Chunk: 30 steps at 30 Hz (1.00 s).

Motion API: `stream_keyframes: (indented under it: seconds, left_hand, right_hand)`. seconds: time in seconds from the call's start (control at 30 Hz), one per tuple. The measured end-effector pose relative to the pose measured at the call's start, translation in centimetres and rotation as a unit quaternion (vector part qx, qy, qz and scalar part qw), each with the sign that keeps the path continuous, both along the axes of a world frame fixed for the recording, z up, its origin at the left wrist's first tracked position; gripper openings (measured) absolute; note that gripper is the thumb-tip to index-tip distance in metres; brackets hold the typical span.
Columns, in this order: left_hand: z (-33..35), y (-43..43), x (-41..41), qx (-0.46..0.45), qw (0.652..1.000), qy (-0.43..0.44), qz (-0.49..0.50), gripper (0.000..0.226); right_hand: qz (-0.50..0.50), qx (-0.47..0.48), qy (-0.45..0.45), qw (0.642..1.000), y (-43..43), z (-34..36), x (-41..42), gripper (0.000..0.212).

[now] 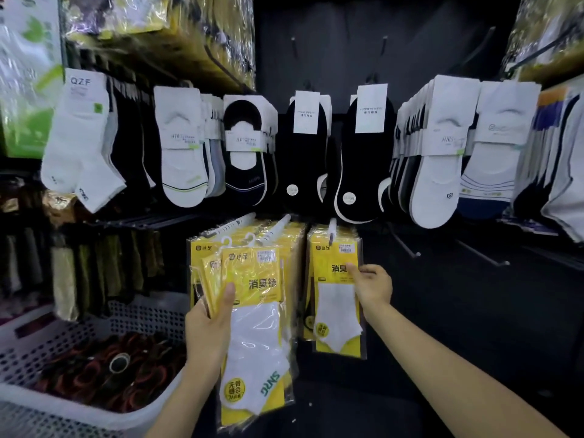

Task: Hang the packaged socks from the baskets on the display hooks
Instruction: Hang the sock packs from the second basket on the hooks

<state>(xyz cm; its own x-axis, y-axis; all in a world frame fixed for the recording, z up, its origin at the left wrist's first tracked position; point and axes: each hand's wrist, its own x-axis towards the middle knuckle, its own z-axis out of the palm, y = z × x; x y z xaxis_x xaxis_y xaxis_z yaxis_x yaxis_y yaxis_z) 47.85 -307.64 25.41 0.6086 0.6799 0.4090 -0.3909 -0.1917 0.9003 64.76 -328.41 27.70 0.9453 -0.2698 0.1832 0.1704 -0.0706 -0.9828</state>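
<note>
My left hand (210,320) grips a small stack of yellow sock packs (256,336) with white socks inside, held upright below the hooks. My right hand (373,284) pinches the right edge of another yellow sock pack (336,298), which hangs at the front of a white display hook (331,229). More yellow packs (284,235) hang in rows on two hooks just to the left. A white perforated basket (94,327) stands at the lower left, holding dark packaged items.
Rows of white and black socks (309,153) hang on hooks above. Bare metal hooks (407,245) jut out at the right of the yellow packs. Dark and olive socks (94,273) hang at the left, above the basket.
</note>
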Motion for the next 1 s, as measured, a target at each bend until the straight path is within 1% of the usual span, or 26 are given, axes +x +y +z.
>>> stream_keyframes:
  seconds: [0.07,0.1,0.13,0.17,0.2,0.27,0.3,0.37,0.5,0.6,0.73,0.87,0.93,1.0]
  left_hand:
    - [-0.1,-0.3,-0.2,0.004,1.000,-0.005,-0.021,0.055]
    - [-0.1,-0.4,-0.3,0.001,1.000,-0.003,-0.029,0.051]
    - [-0.2,-0.5,-0.3,0.001,0.999,0.001,-0.036,0.043]
    - [-0.1,-0.8,-0.4,0.004,0.999,0.004,-0.042,0.038]
    - [-0.1,-1.2,-0.5,0.013,0.999,0.007,-0.048,0.039]
    - [-0.1,-2.3,-0.3,0.028,0.997,0.011,-0.071,0.036]
    - [-0.1,-2.9,-0.2,0.025,0.996,0.014,-0.083,0.031]
    - [-0.3,-3.9,0.2,0.013,0.995,0.019,-0.101,0.022]
    - [-0.3,-5.2,0.5,0.000,0.991,0.021,-0.133,0.028]
    - [-0.3,-5.3,0.3,-0.002,0.991,0.027,-0.132,0.036]
    - [-0.6,-4.3,-0.1,0.027,0.992,0.034,-0.118,0.045]
    - [-0.8,-3.0,-0.7,0.092,0.993,0.036,-0.070,0.049]
    - [-0.8,-2.4,-0.9,0.098,0.993,0.040,-0.047,0.051]
    - [-0.7,-1.9,-1.0,0.095,0.994,0.040,-0.038,0.050]
  right_hand:
    - [-0.037,-0.004,0.006,0.999,-0.4,-0.6,-0.5,0.029]
    - [-0.044,-0.011,0.003,0.999,-0.6,-0.8,-1.0,0.028]
    - [-0.024,-0.014,-0.006,1.000,-0.7,-0.9,-1.6,0.026]
    - [0.025,-0.008,-0.019,0.999,-0.7,-1.0,-2.6,0.023]
    - [0.095,0.005,-0.028,0.995,-0.6,-0.8,-3.8,0.022]
    - [0.214,0.020,-0.033,0.976,-0.2,-0.4,-6.5,0.025]
    - [0.243,0.019,-0.036,0.969,0.0,-0.1,-7.7,0.026]
    - [0.263,0.023,-0.041,0.964,0.4,0.1,-9.4,0.026]
    - [0.281,0.068,-0.024,0.957,0.2,0.5,-10.7,0.030]
    - [0.312,0.091,-0.027,0.945,-0.4,0.5,-11.1,0.025]
    - [0.313,0.121,-0.002,0.942,-1.8,-0.2,-10.9,0.019]
    - [0.232,0.124,-0.012,0.965,-3.3,-0.4,-9.9,0.016]
    - [0.192,0.118,-0.034,0.974,-3.7,0.2,-9.0,0.013]
    - [0.172,0.098,-0.055,0.979,-3.6,1.1,-8.0,0.011]
